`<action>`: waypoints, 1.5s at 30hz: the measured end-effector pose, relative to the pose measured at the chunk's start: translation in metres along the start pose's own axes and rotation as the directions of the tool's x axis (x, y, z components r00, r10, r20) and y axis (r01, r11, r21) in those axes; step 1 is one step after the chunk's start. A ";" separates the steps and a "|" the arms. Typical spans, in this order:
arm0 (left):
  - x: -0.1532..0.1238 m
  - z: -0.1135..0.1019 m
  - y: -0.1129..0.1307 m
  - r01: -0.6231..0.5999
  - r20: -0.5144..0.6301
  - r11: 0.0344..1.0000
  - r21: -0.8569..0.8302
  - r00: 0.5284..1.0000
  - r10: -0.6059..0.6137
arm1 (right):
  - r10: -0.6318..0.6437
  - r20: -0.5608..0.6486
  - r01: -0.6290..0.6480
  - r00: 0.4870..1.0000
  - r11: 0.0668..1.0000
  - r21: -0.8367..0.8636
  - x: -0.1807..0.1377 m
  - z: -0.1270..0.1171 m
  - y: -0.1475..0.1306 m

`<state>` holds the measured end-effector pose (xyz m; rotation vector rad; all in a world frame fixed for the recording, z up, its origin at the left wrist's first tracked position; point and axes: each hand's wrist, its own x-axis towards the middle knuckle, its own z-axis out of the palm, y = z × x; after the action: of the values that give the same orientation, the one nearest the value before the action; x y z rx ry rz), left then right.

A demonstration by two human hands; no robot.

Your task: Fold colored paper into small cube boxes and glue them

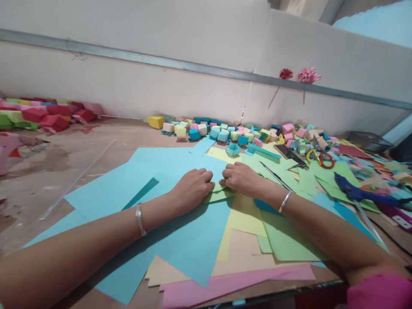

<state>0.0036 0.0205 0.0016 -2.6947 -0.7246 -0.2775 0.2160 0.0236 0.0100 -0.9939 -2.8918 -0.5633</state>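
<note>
Crowding the upper left of the frame, red paper boxes (58,116) are sitting near the wall, while below them a stretch of brown tabletop (66,167) is giving the widest room for moving, with a transparent strip (79,179) slanting across it. Toward the center, blue sheets (112,184) are spreading beneath a person's left hand (193,189), which is reaching in from the lower left, fingers curling narrowly at the left end of a small green paper piece (219,196). Lying directly between the two hands, the piece is appearing to stretch its long axis crosswise, from one hand to the other, its exact folds partly hiding under the fingers. Neither hand is being nearer: the right hand (240,178) is also touching it, pinching narrowly at the right end, a slim gap separating the two sets of fingertips. Farther right, a thin pointed tool (273,174) is lying close to the right wrist, and scissors (321,159) and a blue glue gun (360,191) are tightening the room on that side; the tabletop's near edge is running along the lower right.
</note>
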 end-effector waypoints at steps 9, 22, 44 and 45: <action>-0.003 -0.012 0.007 0.035 0.053 0.999 0.030 0.998 -0.036 | 0.055 0.187 -0.039 0.981 0.995 -0.088 -0.007 -0.024 -0.018; -0.004 -0.009 0.008 0.037 0.041 0.999 0.011 0.998 -0.037 | 0.336 0.288 -0.279 0.897 0.934 -0.222 -0.011 -0.038 -0.031; -0.012 -0.041 0.026 0.235 0.263 0.924 0.302 0.911 -0.317 | 0.211 0.263 -0.219 0.942 0.976 0.004 -0.002 -0.031 -0.028; -0.011 -0.043 0.026 0.268 0.225 0.911 0.313 0.911 -0.345 | 0.211 0.250 -0.224 0.945 0.974 0.022 -0.002 -0.029 -0.026</action>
<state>0.0031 -0.0219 0.0313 -2.3673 -1.1841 0.1262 0.1990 -0.0068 0.0283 -1.4481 -2.9245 -0.3754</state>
